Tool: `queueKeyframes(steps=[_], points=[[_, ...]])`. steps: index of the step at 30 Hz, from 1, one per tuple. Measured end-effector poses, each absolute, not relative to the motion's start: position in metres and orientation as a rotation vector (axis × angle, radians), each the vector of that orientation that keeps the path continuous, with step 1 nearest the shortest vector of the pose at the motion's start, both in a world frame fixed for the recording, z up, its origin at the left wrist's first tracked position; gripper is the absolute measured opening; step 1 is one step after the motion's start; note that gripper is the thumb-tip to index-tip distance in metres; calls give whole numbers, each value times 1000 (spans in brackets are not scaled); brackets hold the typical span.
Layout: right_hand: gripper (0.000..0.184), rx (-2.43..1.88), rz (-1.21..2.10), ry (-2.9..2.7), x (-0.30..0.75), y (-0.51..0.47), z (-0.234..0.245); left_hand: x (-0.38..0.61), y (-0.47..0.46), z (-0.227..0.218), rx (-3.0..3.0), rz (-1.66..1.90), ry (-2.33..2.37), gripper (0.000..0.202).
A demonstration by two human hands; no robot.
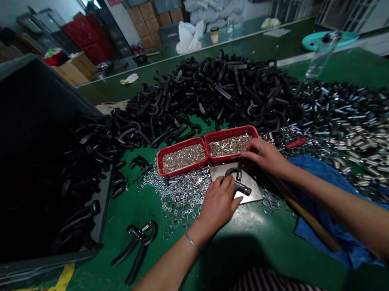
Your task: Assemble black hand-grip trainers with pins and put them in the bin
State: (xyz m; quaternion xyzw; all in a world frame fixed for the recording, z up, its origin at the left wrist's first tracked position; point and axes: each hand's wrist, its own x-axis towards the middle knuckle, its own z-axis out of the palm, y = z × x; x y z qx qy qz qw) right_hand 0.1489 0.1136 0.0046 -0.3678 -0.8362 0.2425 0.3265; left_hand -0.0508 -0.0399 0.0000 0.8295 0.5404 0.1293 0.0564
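On the metal plate (216, 171) near the middle of the green table (272, 247), my left hand (220, 203) holds a curved black part (241, 188), with fingers on its far left and thumb on the near side, a narrow grip that I judge keeps it from sliding or turning. The plate probably gives it a hard, flat bed. My right hand (265, 157) is at the near right corner of the right red tray (230, 132), thumb and finger drawn close together; whether a pin sits between them I cannot tell. That tray, full of small metal pins (228, 146), stands touching the left red tray (184, 170), both just beyond the plate, likely so that I need reach only a little. Loose rings (184, 195) spread to the left, and a wooden stick (311, 222) lies on the blue cloth (310, 175) to the right, close to my right forearm. The far side carries a heap of black handles (206, 85). As for the part I hold, it is dark with a slight shine, its far end bent into an open hook, a short silvery piece showing by the curve, and its left end hidden under my fingers.
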Motion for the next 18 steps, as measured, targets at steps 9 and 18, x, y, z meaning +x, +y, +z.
queueKeyframes(steps=[9, 18], points=[[13, -1040, 536, -2229, 159, 76, -22, -48, -39, 0, 2542, 360, 1641, 44], [14, -1028, 419, -2387, 154, 76, -13, -50, -40, -1, 2535, 368, 1644, 44]])
